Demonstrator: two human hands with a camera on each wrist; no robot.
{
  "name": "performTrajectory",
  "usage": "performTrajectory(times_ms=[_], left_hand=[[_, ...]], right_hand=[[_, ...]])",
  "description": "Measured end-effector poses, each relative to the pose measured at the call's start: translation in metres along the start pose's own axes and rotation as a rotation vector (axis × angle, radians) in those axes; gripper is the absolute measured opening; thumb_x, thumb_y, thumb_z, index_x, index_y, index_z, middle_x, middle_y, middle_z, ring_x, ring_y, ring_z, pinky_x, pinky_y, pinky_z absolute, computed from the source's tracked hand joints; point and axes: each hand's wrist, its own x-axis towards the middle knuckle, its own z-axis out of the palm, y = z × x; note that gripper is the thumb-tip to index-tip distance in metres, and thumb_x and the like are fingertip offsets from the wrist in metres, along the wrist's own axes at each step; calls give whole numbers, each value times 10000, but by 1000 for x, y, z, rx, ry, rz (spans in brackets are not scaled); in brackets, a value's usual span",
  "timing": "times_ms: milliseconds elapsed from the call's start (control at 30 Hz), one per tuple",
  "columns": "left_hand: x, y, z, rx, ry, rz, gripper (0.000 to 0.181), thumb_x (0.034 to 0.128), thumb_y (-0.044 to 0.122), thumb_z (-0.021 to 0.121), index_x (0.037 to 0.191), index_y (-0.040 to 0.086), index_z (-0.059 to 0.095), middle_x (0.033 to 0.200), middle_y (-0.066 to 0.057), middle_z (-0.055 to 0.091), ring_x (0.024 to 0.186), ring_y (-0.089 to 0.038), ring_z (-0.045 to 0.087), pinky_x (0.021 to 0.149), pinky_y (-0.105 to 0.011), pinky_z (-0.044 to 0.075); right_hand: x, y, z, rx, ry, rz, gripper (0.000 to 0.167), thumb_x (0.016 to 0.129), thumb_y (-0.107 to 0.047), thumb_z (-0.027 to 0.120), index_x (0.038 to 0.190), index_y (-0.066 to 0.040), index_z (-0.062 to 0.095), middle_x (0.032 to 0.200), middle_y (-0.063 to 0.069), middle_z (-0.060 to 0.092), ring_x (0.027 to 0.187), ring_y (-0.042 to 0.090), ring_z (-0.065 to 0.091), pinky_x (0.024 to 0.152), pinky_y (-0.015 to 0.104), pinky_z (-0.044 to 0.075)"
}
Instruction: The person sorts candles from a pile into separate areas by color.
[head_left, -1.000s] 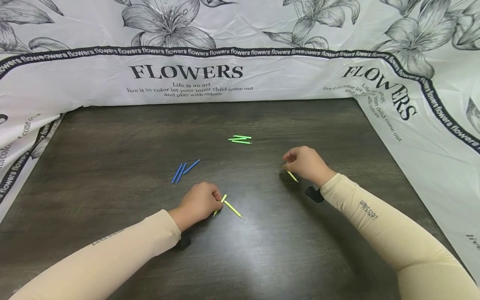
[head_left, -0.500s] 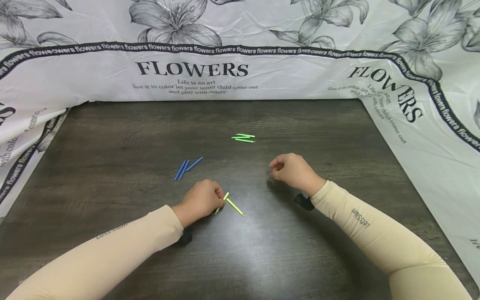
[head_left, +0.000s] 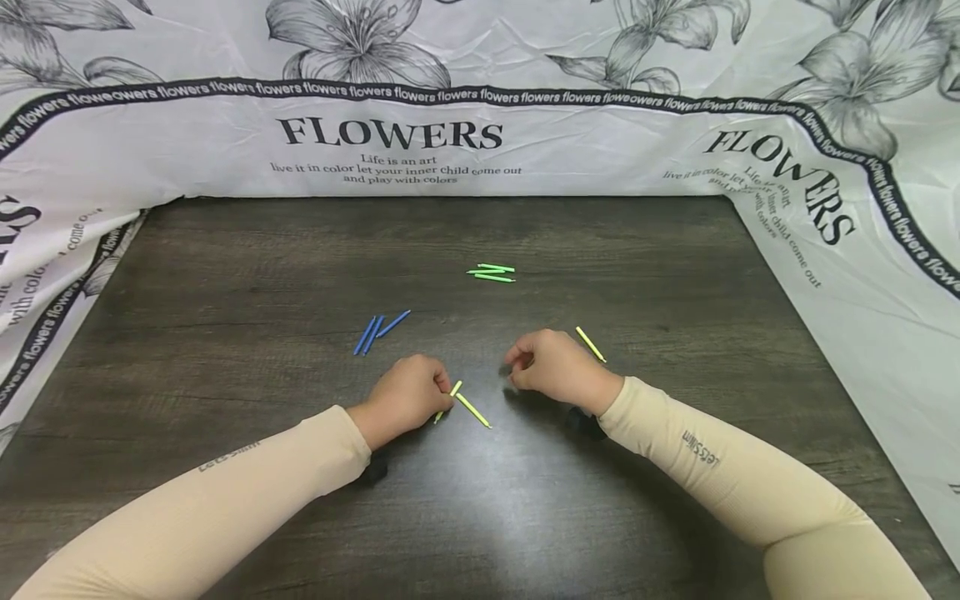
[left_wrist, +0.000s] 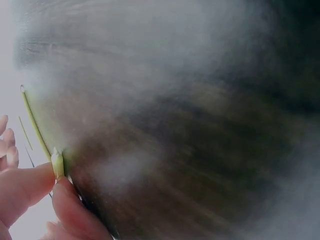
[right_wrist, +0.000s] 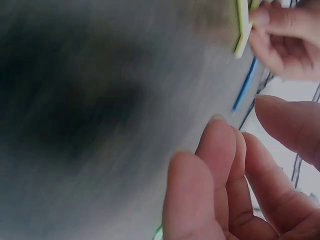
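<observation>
My left hand [head_left: 411, 395] pinches a thin yellow candle [left_wrist: 58, 162] between thumb and forefinger, low over the table; my fingers hide part of it in the head view. Touching or almost touching its upper end, a second yellow candle [head_left: 474, 411] lies slanted on the table. To the right, my right hand [head_left: 562, 368] hovers with thumb and fingers apart and nothing between them, as the right wrist view also shows. Beyond that hand lies a third yellow candle [head_left: 590, 343].
Several blue candles [head_left: 367, 336] lie in a loose group beyond my left hand. Farther back is a small cluster of green candles [head_left: 495, 278]. The dark wooden table [head_left: 300, 250] is bordered by a white flower-printed cloth [head_left: 600, 158].
My right hand has let go of the yellow candle on the right and moved left toward my left hand. The left hand keeps its pinch; the head view shifts slightly.
</observation>
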Motion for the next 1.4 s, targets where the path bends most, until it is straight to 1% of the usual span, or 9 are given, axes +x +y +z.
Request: performTrajectory(times_ms=[133, 233, 400, 600, 800, 933, 1167, 1400], left_hand=[[-1, -1, -1, -2, 4, -5, 52, 803, 101, 726, 784, 106, 679, 704, 5, 613, 592, -145, 540, 520, -276, 427], [-1, -1, -2, -1, 3, -11, 51, 802, 104, 726, 783, 108, 678, 710, 8, 616, 598, -144, 543, 526, -277, 429], [0, -1, -2, -7, -5, -15, 49, 810, 112, 721, 786, 111, 678, 720, 11, 621, 612, -142, 549, 537, -277, 433], [-2, 0, -4, -14, -7, -16, 51, 813, 106, 715, 782, 115, 676, 712, 16, 616, 616, -137, 546, 540, -271, 432], [-4, 1, -3, -2, 11, -12, 52, 808, 115, 723, 782, 118, 678, 705, 29, 620, 612, -126, 545, 539, -266, 427], [-5, 1, -3, -3, 10, -13, 52, 820, 121, 722, 795, 115, 677, 708, 29, 621, 608, -124, 544, 538, -262, 426], [-5, 0, -1, 21, 22, -8, 68, 819, 134, 727, 782, 124, 670, 680, 40, 605, 593, -122, 538, 527, -263, 417], [-5, 0, -1, 18, 21, -10, 66, 817, 136, 729, 786, 120, 673, 674, 40, 607, 593, -124, 536, 527, -265, 417]], right_hand=[[-1, -9, 8, 5, -41, -28, 164, 813, -52, 713, 976, -34, 724, 774, -30, 673, 643, 76, 549, 615, 244, 461], [-1, -12, 13, 1, -55, -54, 165, 797, -53, 730, 961, -40, 728, 744, -53, 662, 634, 59, 542, 616, 235, 458], [-2, -17, 19, 5, -78, -58, 173, 790, -51, 743, 962, -45, 726, 737, -65, 654, 637, 54, 544, 627, 233, 461], [-3, -22, 25, -15, -106, -68, 173, 793, -72, 753, 961, -41, 723, 753, -58, 668, 654, 45, 558, 636, 229, 471], [-2, -23, 28, -19, -115, -69, 182, 783, -70, 759, 958, -34, 720, 746, -57, 670, 653, 43, 561, 626, 223, 469], [-1, -24, 30, -38, -117, -71, 180, 776, -72, 766, 948, -39, 720, 736, -62, 664, 649, 40, 553, 627, 218, 462], [1, -26, 33, -85, -123, -109, 200, 757, -67, 781, 944, -30, 721, 703, -52, 660, 601, 25, 534, 586, 202, 447], [4, -29, 35, -107, -132, -123, 199, 763, -79, 786, 947, -38, 722, 700, -51, 658, 593, 22, 540, 603, 205, 458]])
